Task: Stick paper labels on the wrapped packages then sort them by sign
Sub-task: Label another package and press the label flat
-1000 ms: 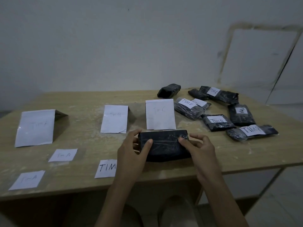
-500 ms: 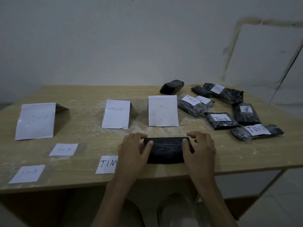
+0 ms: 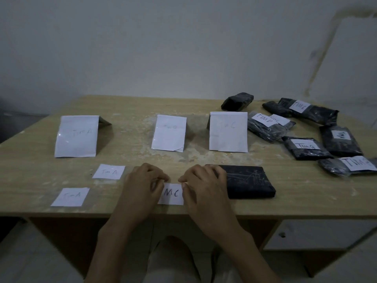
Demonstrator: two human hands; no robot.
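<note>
On the pale wooden table (image 3: 130, 158), low centre, the left hand (image 3: 140, 190) and right hand (image 3: 204, 193) pinch opposite edges of a white paper label (image 3: 172, 194) beside a flat black wrapped package (image 3: 248, 181).

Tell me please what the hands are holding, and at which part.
The paper label: the left hand grips its left end, the right hand pinches its right edge. The black wrapped package beside it is not held.
</note>
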